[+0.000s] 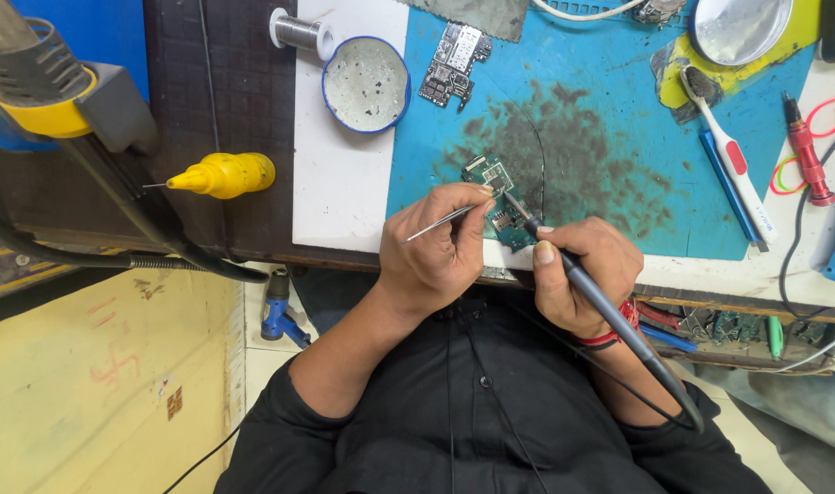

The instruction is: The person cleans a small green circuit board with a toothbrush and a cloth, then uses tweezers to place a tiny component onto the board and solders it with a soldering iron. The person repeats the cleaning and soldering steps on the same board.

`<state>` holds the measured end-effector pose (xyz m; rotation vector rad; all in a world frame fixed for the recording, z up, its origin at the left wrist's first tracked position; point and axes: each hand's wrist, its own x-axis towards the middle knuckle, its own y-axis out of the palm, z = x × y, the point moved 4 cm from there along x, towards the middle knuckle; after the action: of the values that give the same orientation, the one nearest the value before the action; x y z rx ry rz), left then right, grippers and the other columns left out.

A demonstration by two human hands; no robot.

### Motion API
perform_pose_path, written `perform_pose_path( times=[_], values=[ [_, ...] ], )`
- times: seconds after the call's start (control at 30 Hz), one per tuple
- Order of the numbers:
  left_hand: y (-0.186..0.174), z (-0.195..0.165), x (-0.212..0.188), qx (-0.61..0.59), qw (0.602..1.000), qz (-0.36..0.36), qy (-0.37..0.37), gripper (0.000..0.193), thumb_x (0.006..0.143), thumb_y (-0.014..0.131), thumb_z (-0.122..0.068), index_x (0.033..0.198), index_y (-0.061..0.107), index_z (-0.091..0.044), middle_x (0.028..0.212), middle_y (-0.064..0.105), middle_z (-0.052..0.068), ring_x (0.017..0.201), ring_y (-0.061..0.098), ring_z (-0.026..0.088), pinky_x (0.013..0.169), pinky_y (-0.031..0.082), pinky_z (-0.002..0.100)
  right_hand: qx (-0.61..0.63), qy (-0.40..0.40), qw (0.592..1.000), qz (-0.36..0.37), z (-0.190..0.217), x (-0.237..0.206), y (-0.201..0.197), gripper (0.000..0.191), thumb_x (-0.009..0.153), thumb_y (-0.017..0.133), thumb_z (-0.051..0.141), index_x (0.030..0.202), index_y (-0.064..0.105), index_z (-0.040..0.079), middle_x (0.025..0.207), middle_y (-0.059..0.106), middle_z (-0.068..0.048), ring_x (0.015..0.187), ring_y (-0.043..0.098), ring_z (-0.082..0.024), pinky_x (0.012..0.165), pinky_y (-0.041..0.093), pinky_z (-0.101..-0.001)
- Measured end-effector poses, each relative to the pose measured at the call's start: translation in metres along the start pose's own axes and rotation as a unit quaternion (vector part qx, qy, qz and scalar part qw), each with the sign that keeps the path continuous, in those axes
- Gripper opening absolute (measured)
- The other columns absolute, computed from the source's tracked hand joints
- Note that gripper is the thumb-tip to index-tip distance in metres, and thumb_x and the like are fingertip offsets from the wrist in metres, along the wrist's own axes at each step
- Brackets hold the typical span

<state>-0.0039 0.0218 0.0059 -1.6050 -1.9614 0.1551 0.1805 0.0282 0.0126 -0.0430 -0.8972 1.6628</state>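
The person's left hand was pinched shut around thin metal tweezers, and the tips pointed at a small green circuit board. The right hand was wrapped tight around a dark soldering pen, held like a pencil. Its thin tip touched the board, or was very close to it. The board lay on a blue mat near the front edge of the table, right between the two hands. The mat was very dirty, with a big dark smudge around the board. It looked like the work on the board was right in the middle. Both tools were on it, and nothing had been put away. I could not tell which little part was being fixed, because it was too small to see, so I could not say how much was left. A second circuit board lay farther back on the mat, and no hand was near it. Beside that one was a round blue tin and a spool of wire. A white and red toothbrush lay off to the right. A yellow bottle with a needle tip lay on the dark table to the left.
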Motion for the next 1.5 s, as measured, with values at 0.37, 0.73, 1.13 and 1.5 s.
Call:
perform_pose_path(
  times=[0.37, 0.73, 1.13, 1.5],
  values=[
    [-0.0010, -0.0010, 0.0000, 0.004, 1.000, -0.004, 0.006, 0.016, 0.098, 0.073, -0.003, 0.107, 0.060, -0.005, 0.099, 0.073, 0.006, 0.081, 0.075, 0.022, 0.069, 0.058, 0.031, 0.005, -0.008, 1.000, 0.001, 0.0006, 0.0001, 0.0004, 0.007, 0.096, 0.069, 0.005, 0.098, 0.063, 0.000, 0.082, 0.068, -0.013, 0.067, 0.064, -0.026, 0.059, 0.048, -0.0330],
    [-0.0005, -0.0005, -0.0003, 0.004, 1.000, -0.003, -0.003, 0.016, 0.098, 0.073, -0.003, 0.107, 0.060, -0.005, 0.098, 0.074, 0.006, 0.080, 0.075, 0.022, 0.068, 0.058, 0.031, 0.004, 0.000, 1.000, 0.001, 0.0005, 0.0003, 0.0004, 0.007, 0.096, 0.069, 0.005, 0.098, 0.063, 0.001, 0.083, 0.068, -0.013, 0.067, 0.064, -0.026, 0.059, 0.048, -0.0333],
    [0.0000, -0.0006, -0.0006, 0.003, 1.000, -0.005, 0.004, 0.016, 0.098, 0.073, -0.003, 0.108, 0.059, -0.004, 0.099, 0.074, 0.006, 0.080, 0.075, 0.021, 0.068, 0.058, 0.031, -0.003, 0.015, 1.000, -0.014, -0.0015, -0.0018, -0.0001, 0.007, 0.096, 0.068, 0.005, 0.098, 0.064, 0.000, 0.081, 0.066, -0.013, 0.066, 0.063, -0.025, 0.058, 0.047, -0.0331],
    [-0.0004, -0.0007, -0.0009, 0.002, 1.000, -0.004, -0.001, 0.017, 0.098, 0.073, -0.003, 0.107, 0.060, -0.005, 0.099, 0.073, 0.006, 0.080, 0.075, 0.022, 0.068, 0.058, 0.031, -0.005, 0.007, 1.000, -0.011, -0.0011, -0.0021, 0.0011, 0.007, 0.097, 0.069, 0.005, 0.098, 0.064, 0.001, 0.081, 0.067, -0.012, 0.066, 0.063, -0.025, 0.058, 0.047, -0.0329]
  ],
)
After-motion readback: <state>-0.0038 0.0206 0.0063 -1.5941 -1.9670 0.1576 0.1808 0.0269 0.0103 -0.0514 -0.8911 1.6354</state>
